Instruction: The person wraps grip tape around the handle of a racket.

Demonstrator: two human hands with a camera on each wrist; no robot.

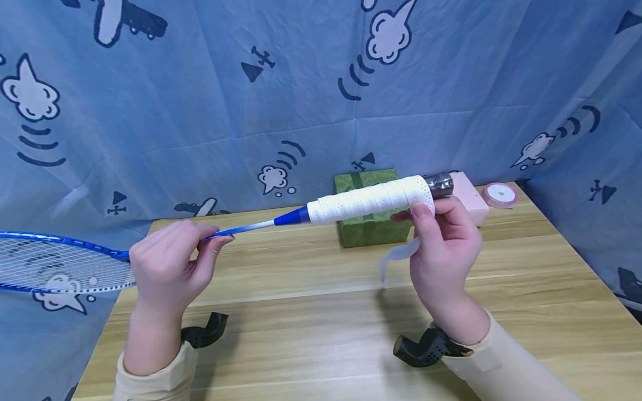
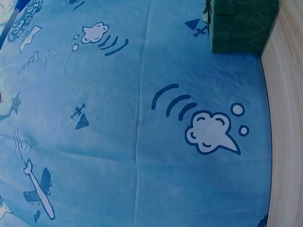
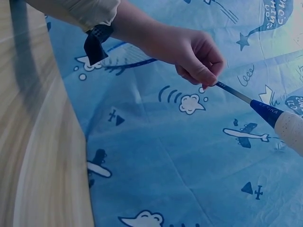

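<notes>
Racket [image 1: 281, 221] is up off the table [image 1: 321, 312], held roughly level between both my hands, handle end pointing away from me and to the right. Handle is wrapped in white grip tape [image 1: 371, 201] nearly to the butt; a short dark stretch of bare handle [image 1: 438, 185] shows past the last turn.

My right hand [image 1: 443, 253] is under the butt end of the racket, fingers curled around the wrapped part, thumb pressing on the last turn. A loose tail of tape [image 1: 396, 257] hangs below the racket from that hand.

My left hand [image 1: 168, 262] is on the thin shaft, between the string head [image 1: 55, 264] and the blue cone; fingers pressed together, pinching the shaft. Right wrist view confirms the pinch [image 3: 201, 59]. Left wrist view shows only cloth and a corner of the green box, no fingers.

Behind the racket: green box [image 1: 372, 209], pink box [image 1: 473, 197], ribbon roll [image 1: 500, 195], all on the table. Blue printed cloth [image 1: 200, 111] behind those.

Risks as I judge them:
- Thumb lifts → last turn slackens, overlap creeps open.
- Tail hangs free → could twist or stick to itself.
- Shaft pinch is light → racket could roll in my fingers and skew the wrap angle.
- Head overhangs the table's left edge; a swing could catch the cloth.
</notes>
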